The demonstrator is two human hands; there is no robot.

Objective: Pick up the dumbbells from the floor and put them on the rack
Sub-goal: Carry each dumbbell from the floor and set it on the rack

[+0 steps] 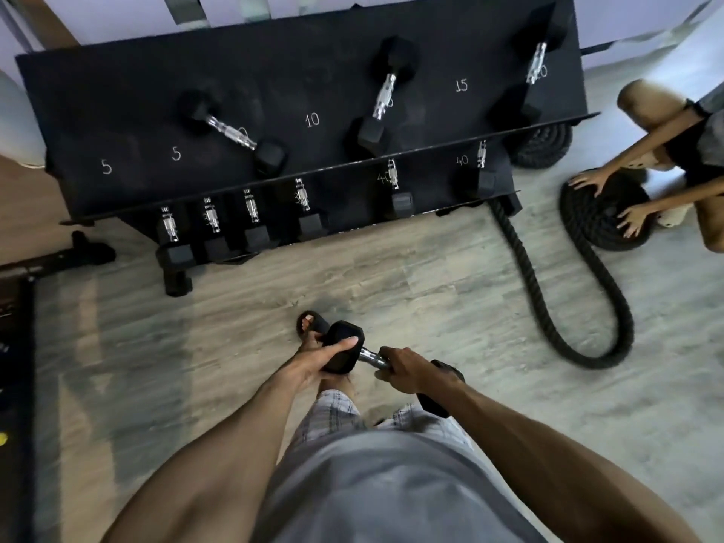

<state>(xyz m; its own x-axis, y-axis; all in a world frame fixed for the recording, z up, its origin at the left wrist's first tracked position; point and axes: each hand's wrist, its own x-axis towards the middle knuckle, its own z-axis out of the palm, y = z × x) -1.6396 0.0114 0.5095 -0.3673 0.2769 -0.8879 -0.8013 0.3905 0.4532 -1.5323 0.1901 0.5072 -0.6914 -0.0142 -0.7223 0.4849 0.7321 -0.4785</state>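
Observation:
I hold one black hex dumbbell [346, 339] with a chrome handle in front of my waist, above the floor. My left hand [319, 356] cups its left head. My right hand [411, 370] is wrapped around the handle, hiding most of it; the right head sticks out under my wrist. The black two-tier rack [129, 111] stands ahead, its top shelf chalked with 5, 5, 10, 15. Three dumbbells lie on the top shelf: one left of centre [231, 133], one in the middle [386, 96], one at the far right [534, 68]. Several more stand on the lower tier [250, 219].
A thick black battle rope [548, 307] snakes over the wooden floor from the rack's right end. At the right another person crouches with both hands on a coil of that rope [603, 213]. A black mat and a bar foot lie at the left edge [15, 346].

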